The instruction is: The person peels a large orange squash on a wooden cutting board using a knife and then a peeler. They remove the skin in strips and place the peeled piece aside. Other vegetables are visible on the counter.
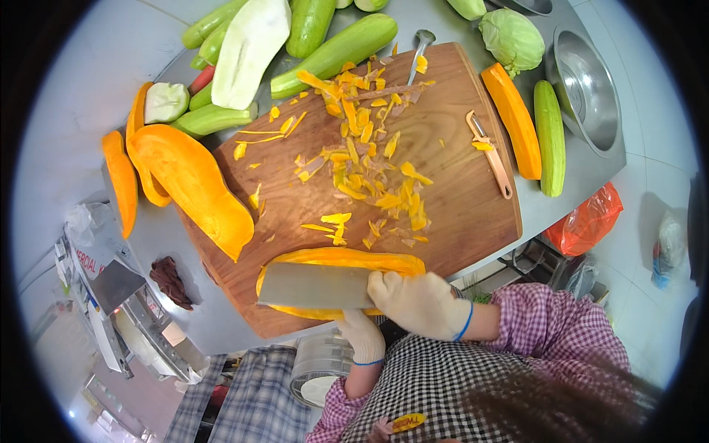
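Both of my hands wear white knit gloves with blue cuffs. My right hand (pixel 421 304) grips a cleaver, whose broad steel blade (pixel 316 285) extends leftward over a long peeled orange pumpkin piece (pixel 338 256). The handle is covered by my fingers. At the near side of that piece, my left hand (pixel 363 336) holds it from below the blade, which hides the fingertips. Pumpkin and blade are at the near edge of a wooden cutting board (pixel 460 221). Pumpkin peelings (pixel 354 160) are strewn across the board's middle.
A peeler (pixel 490 155) and a metal spoon (pixel 422 52) lie on the board. More pumpkin pieces (pixel 194 180) rest left, another (pixel 512 122) right. Green gourds (pixel 343 47), a cabbage (pixel 512 41) and a steel bowl (pixel 587 91) surround it. A brown cloth (pixel 171 281) lies left.
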Demonstrator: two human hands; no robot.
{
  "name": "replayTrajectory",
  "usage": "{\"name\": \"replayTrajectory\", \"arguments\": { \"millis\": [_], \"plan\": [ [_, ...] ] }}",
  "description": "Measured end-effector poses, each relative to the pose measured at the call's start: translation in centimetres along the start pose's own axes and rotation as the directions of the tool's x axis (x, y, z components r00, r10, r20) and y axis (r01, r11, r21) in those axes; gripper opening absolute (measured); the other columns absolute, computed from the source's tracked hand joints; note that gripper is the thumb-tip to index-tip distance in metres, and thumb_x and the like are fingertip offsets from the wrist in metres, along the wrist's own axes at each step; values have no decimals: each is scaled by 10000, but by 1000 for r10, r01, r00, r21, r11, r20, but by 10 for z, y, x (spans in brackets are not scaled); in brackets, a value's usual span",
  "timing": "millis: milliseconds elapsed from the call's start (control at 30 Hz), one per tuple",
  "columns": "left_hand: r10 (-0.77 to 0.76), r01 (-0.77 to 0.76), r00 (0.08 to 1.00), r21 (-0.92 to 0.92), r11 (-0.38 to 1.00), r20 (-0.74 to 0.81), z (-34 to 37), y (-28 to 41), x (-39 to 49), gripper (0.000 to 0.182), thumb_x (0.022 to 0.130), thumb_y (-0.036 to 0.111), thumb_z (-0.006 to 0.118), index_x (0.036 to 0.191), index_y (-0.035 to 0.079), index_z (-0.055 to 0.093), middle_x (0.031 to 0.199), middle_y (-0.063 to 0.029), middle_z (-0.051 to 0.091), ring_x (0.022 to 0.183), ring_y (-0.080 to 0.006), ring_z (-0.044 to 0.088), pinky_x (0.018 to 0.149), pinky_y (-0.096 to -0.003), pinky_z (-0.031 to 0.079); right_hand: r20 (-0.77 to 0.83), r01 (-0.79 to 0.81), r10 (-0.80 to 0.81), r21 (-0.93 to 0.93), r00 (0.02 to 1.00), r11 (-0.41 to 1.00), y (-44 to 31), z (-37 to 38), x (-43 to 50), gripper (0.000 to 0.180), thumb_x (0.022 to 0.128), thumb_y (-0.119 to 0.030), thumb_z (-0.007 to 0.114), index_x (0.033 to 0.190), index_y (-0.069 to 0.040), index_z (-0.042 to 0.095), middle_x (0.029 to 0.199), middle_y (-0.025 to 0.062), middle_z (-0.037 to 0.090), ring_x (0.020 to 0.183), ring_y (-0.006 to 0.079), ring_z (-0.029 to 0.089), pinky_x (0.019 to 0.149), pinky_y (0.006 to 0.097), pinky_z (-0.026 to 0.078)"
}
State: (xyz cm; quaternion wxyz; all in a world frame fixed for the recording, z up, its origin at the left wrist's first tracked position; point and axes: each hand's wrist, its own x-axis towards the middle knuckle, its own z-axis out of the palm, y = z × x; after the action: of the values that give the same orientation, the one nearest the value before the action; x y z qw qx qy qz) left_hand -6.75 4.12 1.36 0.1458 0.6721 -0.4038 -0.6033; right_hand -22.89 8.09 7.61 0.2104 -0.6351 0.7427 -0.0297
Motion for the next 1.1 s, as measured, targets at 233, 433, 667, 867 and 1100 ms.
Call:
{"name": "replayTrajectory", "arguments": {
  "millis": [233,433,667,867,1100],
  "plan": [
    [-103,75,993,-379,922,-53,17,15,0,690,1101,374,597,1593,-50,367,1510,-197,529,1313,-308,584,1113,-424,495,236,-393,314,565,920,726,96,-31,50,309,1036,-327,547,1133,-61,670,875,222,744,857,420,752,745,543,598],
    [-4,-1,1000,-453,892,-10,17,13,3,649,1109,327,583,1593,-41,355,1502,-197,522,1328,-325,570,1137,-451,484,317,-350,175,667,932,658,91,-51,16,297,1035,-292,544,1143,-32,639,852,236,733,820,433,743,724,550,588],
    [103,-70,992,-384,921,66,16,12,3,724,1105,468,570,1591,-19,346,1507,-203,527,1334,-331,596,1122,-465,516,295,-292,125,635,947,715,34,-31,9,308,1045,-317,566,1234,-79,620,905,206,756,820,395,761,708,525,601],
    [107,-86,994,-360,929,39,15,6,4,697,1109,467,566,1580,-9,369,1485,-190,547,1320,-309,602,1122,-447,511,172,-211,132,614,976,761,20,-16,13,294,1066,-340,536,1128,-64,617,848,161,736,764,364,749,642,494,590],
    [70,-67,998,-369,927,-6,15,0,6,636,1130,379,559,1550,-78,415,1496,-208,554,1318,-302,584,1128,-419,473,189,-260,185,550,965,794,20,-17,19,294,1067,-345,536,1138,-71,618,837,142,737,752,353,753,621,486,593]
  ]
}}
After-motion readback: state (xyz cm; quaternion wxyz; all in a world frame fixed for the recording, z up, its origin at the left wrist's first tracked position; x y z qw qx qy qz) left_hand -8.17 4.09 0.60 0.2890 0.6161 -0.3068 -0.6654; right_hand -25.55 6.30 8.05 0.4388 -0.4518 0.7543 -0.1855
